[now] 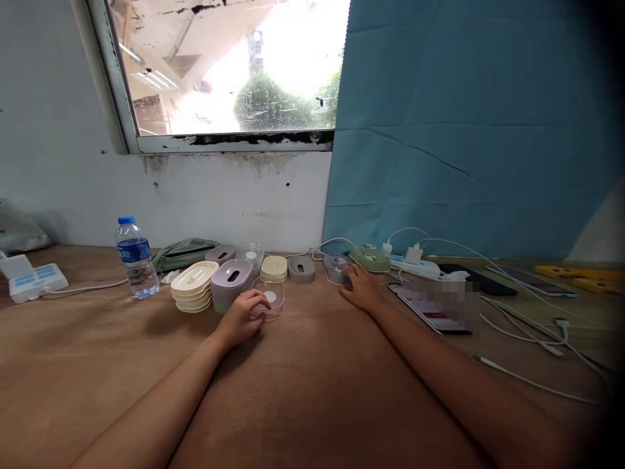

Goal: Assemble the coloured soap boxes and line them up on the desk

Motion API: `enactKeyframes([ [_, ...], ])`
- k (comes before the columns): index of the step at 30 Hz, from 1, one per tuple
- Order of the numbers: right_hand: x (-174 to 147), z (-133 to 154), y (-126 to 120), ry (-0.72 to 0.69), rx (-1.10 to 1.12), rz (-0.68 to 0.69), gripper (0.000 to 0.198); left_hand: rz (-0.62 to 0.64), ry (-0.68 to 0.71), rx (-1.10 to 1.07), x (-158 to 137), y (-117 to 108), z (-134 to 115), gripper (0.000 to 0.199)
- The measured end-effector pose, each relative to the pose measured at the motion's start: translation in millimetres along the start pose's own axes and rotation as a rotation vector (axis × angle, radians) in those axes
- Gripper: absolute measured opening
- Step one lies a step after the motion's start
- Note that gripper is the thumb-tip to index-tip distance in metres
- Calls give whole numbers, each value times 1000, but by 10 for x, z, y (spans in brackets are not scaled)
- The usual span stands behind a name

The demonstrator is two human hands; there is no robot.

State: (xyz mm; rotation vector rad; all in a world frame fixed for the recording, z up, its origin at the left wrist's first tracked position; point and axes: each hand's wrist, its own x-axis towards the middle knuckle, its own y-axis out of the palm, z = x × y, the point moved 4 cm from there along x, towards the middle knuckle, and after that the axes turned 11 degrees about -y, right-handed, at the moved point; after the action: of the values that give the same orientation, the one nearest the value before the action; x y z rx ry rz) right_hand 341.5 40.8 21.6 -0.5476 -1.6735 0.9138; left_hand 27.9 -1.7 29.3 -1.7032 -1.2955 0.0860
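Note:
My left hand (pixel 243 319) rests low over the table with its fingers curled at the left edge of a clear plastic container (pixel 276 296). Directly behind that hand stands a mauve-grey oval box (pixel 232 277) with a slot in its top. A stack of cream oval lids (pixel 194 280) is just left of it. My right hand (pixel 362 288) reaches forward, fingers apart, its tips at a grey oval piece (pixel 336 268) with round fittings on top. To the right of these fingers lies a green oval piece (pixel 370 258). Some fingertips of the left hand are hidden.
A smaller cream stack (pixel 274 267), a slotted grey lid (pixel 301 268) and another clear container (pixel 250 254) line the back. At left stand a water bottle (pixel 137 260) and a power strip (pixel 36 283). A phone (pixel 430 306) and white cables (pixel 527 332) lie at right.

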Motion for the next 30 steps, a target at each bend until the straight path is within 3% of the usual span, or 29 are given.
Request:
enactKeyframes([
  [5,0,-112,201,106,54,66,64,-18,16,39,-15,-28,-24,19],
  [12,-5,-99,124,197,101,71,61,-56,27,59,-31,-51,-43,18],
  [17,153,-46,213,420,81,28,67,-46,65,62,-42,-19,-86,19],
  [22,295,18,372,603,109,-55,54,-59,65,73,-50,-44,-104,18],
  [26,335,-5,349,557,194,-159,47,-76,58,84,-51,-72,-100,17],
  [30,250,-46,143,402,301,-300,51,-94,74,56,-62,-103,-143,16],
])
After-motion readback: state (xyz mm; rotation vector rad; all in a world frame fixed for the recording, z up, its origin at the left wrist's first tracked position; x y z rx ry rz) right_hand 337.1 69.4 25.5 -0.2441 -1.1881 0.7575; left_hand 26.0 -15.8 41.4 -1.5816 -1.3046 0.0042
